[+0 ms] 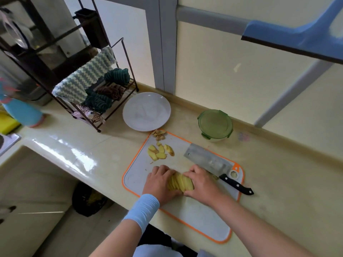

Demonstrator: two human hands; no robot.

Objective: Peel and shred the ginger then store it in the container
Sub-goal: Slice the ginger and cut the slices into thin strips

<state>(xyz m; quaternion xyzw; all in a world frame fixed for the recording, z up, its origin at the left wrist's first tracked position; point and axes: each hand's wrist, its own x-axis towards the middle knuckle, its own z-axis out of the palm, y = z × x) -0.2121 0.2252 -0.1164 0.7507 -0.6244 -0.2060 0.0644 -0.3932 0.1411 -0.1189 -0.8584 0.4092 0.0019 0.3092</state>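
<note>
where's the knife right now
In the head view the knife lies flat on the right side of the cutting board, just beyond the right hand that holds the ginger slices, with the green-lidded container behind it.

L hand (pixel 159 183), R hand (pixel 202 182) side by side, fingers (pixel 193 171) curled, gripping.

- View: one wide-angle camera, worn on the person's head.
- Station: above the near edge of the surface (pixel 278 182), facing forward and steeply down.
- Range: close. Both forearms enter from the bottom edge. The left hand (pixel 159 182) and right hand (pixel 202 182) sit just below frame centre on the cutting board (pixel 185 216).
- Far field: window frame (pixel 163 43) and wall along the top.
- Near field: floor (pixel 83 238) at lower left.
- Optics: straight lines bow toward the frame edges.
</note>
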